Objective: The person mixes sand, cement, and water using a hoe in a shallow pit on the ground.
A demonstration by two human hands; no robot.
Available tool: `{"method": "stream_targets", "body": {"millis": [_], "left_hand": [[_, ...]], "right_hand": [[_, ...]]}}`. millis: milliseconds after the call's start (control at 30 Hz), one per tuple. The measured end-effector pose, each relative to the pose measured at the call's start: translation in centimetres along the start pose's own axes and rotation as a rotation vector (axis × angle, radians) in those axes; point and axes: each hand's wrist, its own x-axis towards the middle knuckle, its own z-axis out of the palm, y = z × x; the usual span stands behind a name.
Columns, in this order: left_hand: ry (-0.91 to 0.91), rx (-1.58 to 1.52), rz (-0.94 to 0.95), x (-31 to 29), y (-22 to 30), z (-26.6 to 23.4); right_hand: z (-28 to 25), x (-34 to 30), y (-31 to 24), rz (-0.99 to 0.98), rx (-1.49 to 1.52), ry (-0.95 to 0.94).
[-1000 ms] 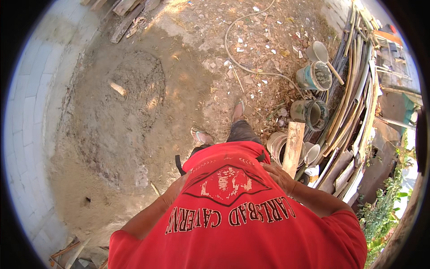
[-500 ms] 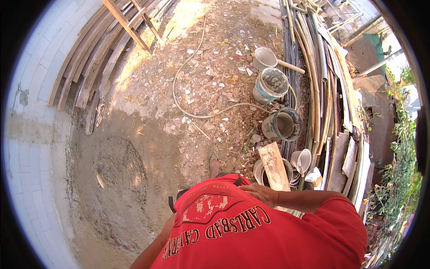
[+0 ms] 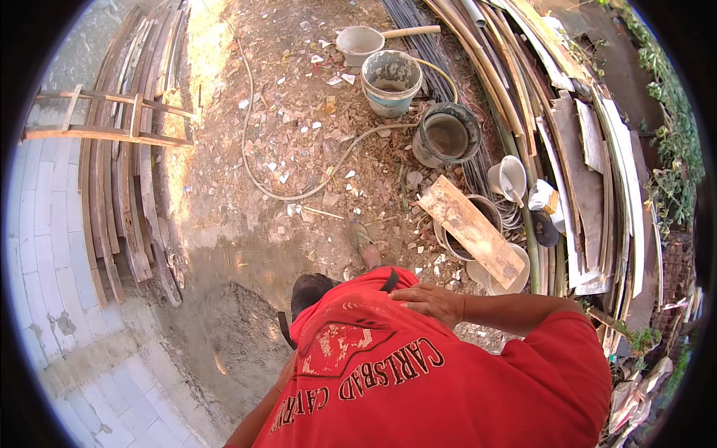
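Observation:
My right hand (image 3: 431, 302) lies against the front of the red shirt (image 3: 478, 381) at waist height, its fingers stretched out and holding nothing. My left forearm (image 3: 263, 399) runs up along the shirt's left side, and the shirt hides the fingers of that hand. A dark strap end (image 3: 286, 329) sticks out from the shirt's left edge. Just beyond the right hand, a wooden board (image 3: 472, 233) rests across a bucket (image 3: 489, 211) and a pale round container (image 3: 525, 263). Below the left arm's side spreads a patch of wet grey mortar (image 3: 246, 340).
Two mortar-stained buckets (image 3: 391, 84) (image 3: 447, 135) and a long-handled dipper (image 3: 361, 43) stand ahead. A hose (image 3: 258, 179) curves over rubble-strewn ground. Planks (image 3: 119, 172) and a wooden frame (image 3: 112, 134) lie left, beside a block wall (image 3: 45, 224). Poles and sheets (image 3: 590, 149) line the right.
The view has swung to the right, so the buckets, board and planks sit turned and shifted in the picture. My right hand stays on the shirt; the left is now more hidden.

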Motion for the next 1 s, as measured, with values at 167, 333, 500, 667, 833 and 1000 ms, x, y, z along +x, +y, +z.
{"method": "stream_targets", "body": {"millis": [167, 333, 500, 667, 833, 1000], "left_hand": [[-0.047, 0.055, 0.143, 0.9, -2.2, -1.8], [-0.035, 0.063, 0.224, 0.6, -4.3, -2.4], [0.027, -0.044, 0.196, 1.2, -4.4, -4.4], [0.063, -0.152, 0.02, -0.1, -4.0, -8.5], [0.115, -0.185, -0.137, -0.5, -4.5, -14.2], [0.278, -0.286, -0.153, -2.3, -7.2, -14.8]], "right_hand": [[0.8, -0.2, -2.0, 0.128, -0.026, -0.042], [1.7, 1.0, -2.5, 0.2, -0.024, -0.042], [1.6, 5.2, -0.8, 0.19, -0.028, -0.098], [2.7, 11.5, 1.9, 0.158, -0.018, -0.192], [3.5, 18.2, 4.4, 0.052, -0.032, -0.252], [2.6, 25.6, 5.3, 0.027, -0.102, -0.417]]}}
